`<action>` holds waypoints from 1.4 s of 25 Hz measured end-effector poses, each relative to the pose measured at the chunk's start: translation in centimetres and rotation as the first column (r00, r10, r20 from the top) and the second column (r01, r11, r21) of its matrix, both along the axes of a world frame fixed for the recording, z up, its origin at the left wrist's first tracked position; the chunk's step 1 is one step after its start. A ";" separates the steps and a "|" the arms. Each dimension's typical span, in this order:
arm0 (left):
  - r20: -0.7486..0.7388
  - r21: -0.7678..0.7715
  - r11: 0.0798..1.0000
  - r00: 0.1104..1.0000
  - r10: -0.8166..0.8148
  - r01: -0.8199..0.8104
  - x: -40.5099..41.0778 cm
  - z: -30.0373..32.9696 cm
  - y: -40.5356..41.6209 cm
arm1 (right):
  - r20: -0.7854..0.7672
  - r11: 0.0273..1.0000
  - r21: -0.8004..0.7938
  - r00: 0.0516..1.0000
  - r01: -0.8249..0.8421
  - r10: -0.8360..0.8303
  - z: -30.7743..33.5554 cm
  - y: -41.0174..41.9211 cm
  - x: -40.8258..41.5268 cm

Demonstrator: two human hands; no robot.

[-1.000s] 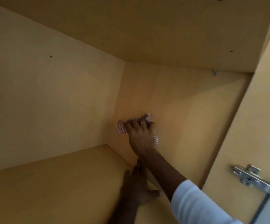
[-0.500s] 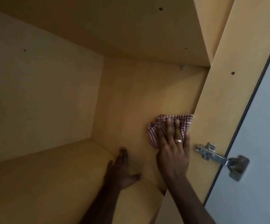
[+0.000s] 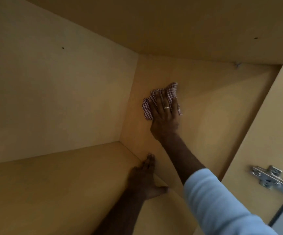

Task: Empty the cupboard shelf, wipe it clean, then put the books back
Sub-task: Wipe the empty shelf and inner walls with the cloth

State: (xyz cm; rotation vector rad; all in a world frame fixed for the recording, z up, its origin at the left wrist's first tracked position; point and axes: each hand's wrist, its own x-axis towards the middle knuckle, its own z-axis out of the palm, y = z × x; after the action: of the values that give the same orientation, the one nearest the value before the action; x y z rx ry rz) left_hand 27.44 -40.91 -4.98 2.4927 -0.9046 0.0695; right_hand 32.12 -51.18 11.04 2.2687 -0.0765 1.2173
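The cupboard shelf (image 3: 52, 189) is a bare yellow-wood board with no books on it. My right hand (image 3: 164, 116) presses a red-and-white checked cloth (image 3: 147, 107) flat against the right inner wall (image 3: 213, 116) of the cupboard, fingers straight and spread over the cloth. A ring shows on one finger. My left hand (image 3: 145, 178) rests flat on the shelf where it meets that wall, fingers straight, thumb out to the right.
The back panel (image 3: 52, 99) fills the left of the view and the shelf above (image 3: 171, 22) closes the top. A metal hinge (image 3: 271, 178) sits on the cupboard's front edge at the lower right, beside the open door.
My right hand has slid the cloth along the side wall from near the front edge back toward the inner corner. The view has swung left. My left hand stays on the shelf.
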 end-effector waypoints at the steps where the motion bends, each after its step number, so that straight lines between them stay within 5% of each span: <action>1: 0.017 0.048 0.999 1.000 0.000 -0.001 0.6 0.1 0.6 | -0.060 1.000 0.014 0.998 0.013 -0.013 0.1 0.2 1.7; 5: 0.018 0.156 0.988 1.000 0.010 -0.013 3.4 -0.3 3.3 | -0.308 0.990 -0.104 0.944 0.092 -0.120 -0.8 3.1 6.8; 9: -0.004 0.179 0.982 0.998 0.058 -0.057 4.8 0.0 4.5 | -0.380 0.955 -0.256 0.893 0.148 -0.240 -3.1 4.7 9.3; 14: -0.002 0.183 0.980 0.997 0.078 -0.076 4.5 0.0 4.2 | -0.505 0.971 -0.240 0.851 0.025 -0.147 -5.2 4.9 6.8; 19: 0.032 0.202 0.972 0.993 0.116 -0.120 3.9 0.6 3.6 | -0.450 0.999 0.005 0.892 0.053 -0.045 -4.6 4.1 -2.5; 23: 0.038 0.212 0.968 0.991 0.128 -0.133 3.2 1.0 3.9 | -0.126 0.984 0.175 0.991 -0.031 0.054 -3.9 2.0 -15.5; 28: -0.018 0.258 0.962 0.995 0.093 -0.086 0.0 1.1 2.1 | -0.068 0.978 0.059 0.978 0.200 -0.196 -6.9 -3.2 -25.7; 35: 0.004 0.224 0.972 0.997 0.073 -0.072 -0.4 0.2 2.9 | -0.167 0.979 -0.015 0.964 0.205 -0.205 -9.4 -3.5 -18.7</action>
State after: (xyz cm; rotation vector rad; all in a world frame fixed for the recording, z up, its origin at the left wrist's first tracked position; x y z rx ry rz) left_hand 27.04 -38.01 -4.78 2.7336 -0.8614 -0.0152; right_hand 13.39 -54.70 1.63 2.2912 -0.2434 0.9165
